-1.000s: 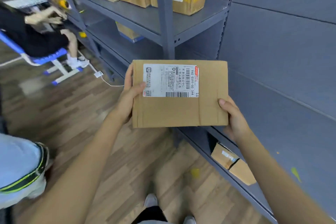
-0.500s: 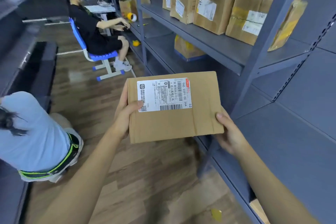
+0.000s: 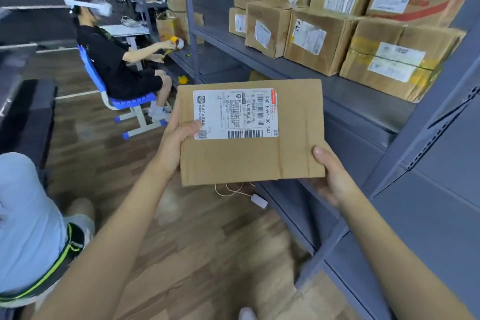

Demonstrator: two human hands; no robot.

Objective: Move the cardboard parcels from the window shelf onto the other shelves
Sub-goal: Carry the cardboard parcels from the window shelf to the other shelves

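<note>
A flat cardboard parcel (image 3: pixel 252 135) is in transit, held in the air in front of the grey shelving unit (image 3: pixel 285 65) and not yet set down. The left hand (image 3: pixel 176 143) grips its left edge, thumb pressed on the corner of the white shipping label (image 3: pixel 235 114). The right hand (image 3: pixel 330 176) grips the parcel's lower right corner, thumb on top and fingers curled underneath. Against the shelving unit, the parcel sits just in front of the shelf edge, below the level that carries several stacked parcels (image 3: pixel 337 31). Those suggest part of the job is done, though how many remain at the window shelf cannot be seen. This parcel's placement is still to do, and bare shelf shows to the left of the stacked boxes. The parcel's broad face tilts up toward the camera, and its long axis runs left to right, roughly across the shelf front, with the label's barcode edge toward the person.
</note>
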